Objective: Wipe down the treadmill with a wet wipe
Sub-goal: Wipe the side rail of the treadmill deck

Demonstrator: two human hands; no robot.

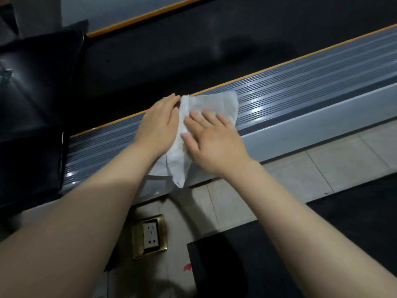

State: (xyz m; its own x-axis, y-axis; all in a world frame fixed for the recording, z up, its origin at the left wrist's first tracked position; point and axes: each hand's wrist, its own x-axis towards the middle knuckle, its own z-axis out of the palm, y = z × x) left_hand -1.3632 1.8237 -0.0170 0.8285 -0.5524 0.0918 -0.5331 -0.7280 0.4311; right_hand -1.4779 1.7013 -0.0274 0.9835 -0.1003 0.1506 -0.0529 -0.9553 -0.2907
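A white wet wipe (217,105) lies spread on the treadmill's grey ribbed side rail (311,82), one corner hanging over the rail's near edge. My right hand (211,139) presses flat on the wipe with straight fingers. My left hand (159,123) rests on the rail just left of it, fingers straight, fingertips touching the wipe's left edge. The black running belt (171,50) lies beyond the rail, edged by an orange strip.
A black motor cover (36,82) rises at the left end of the treadmill. On the tiled floor below sits a brass floor socket (150,236) and a black mat (247,265) at the lower right.
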